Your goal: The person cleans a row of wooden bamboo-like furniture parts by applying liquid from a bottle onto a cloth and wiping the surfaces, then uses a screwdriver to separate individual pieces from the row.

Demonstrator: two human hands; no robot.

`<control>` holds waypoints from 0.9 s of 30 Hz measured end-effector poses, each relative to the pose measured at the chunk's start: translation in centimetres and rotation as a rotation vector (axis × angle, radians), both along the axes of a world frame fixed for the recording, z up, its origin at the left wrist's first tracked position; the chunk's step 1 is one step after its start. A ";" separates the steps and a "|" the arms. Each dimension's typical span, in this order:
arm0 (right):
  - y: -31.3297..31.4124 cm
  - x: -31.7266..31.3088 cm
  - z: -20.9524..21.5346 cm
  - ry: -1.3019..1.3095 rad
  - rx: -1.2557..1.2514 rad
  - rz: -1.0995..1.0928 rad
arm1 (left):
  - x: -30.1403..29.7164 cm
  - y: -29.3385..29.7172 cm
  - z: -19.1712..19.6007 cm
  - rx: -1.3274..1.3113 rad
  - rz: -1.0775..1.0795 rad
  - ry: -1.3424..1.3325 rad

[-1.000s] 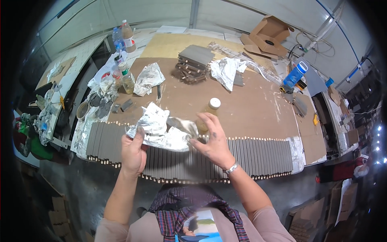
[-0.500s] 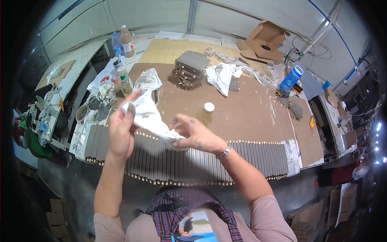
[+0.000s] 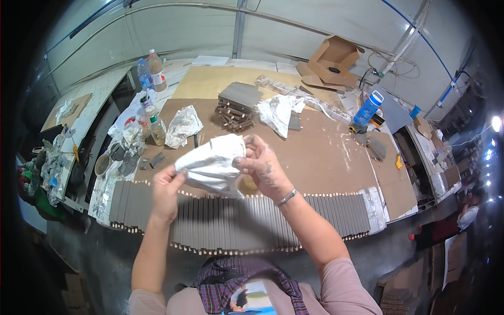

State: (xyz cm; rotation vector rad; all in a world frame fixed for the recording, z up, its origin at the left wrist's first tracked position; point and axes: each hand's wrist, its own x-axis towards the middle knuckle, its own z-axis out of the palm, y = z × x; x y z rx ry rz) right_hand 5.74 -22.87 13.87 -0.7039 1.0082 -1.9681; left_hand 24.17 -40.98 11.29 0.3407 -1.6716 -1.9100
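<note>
A white cloth [image 3: 210,164] is stretched between my two hands above the table. Its left edge is pinched by my left hand [image 3: 167,191], thumb on top. My right hand [image 3: 262,169] grips the cloth's upper right corner, and dark smudges mark its skin. Below the cloth, a long row of thin grey strips [image 3: 236,223] with pale ends lies side by side along the table's near edge. A jar of yellowish liquid [image 3: 247,184] stands behind the row, mostly hidden by the cloth and my right hand.
Grey slabs [image 3: 239,100] are stacked on the brown table top [image 3: 320,152], beside another white rag [image 3: 278,113]. A crumpled cloth [image 3: 184,127] and bottles [image 3: 156,71] stand left. An opened cardboard box [image 3: 333,63] and blue bottle [image 3: 368,107] are right.
The cloth has been spread wider and swung level between my hands. My left hand has moved down, my right hand up. The cloth now covers much of the jar.
</note>
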 end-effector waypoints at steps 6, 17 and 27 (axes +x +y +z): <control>0.9 -0.2 2.8 0.114 -0.130 -0.164 | 1.1 -0.8 2.2 0.053 0.095 0.307; -0.2 3.2 0.6 1.367 0.228 -0.288 | 1.0 1.2 1.8 -0.057 -0.044 0.118; -0.5 4.8 -2.1 0.967 0.373 -0.301 | 3.3 3.3 2.0 0.003 0.013 -0.149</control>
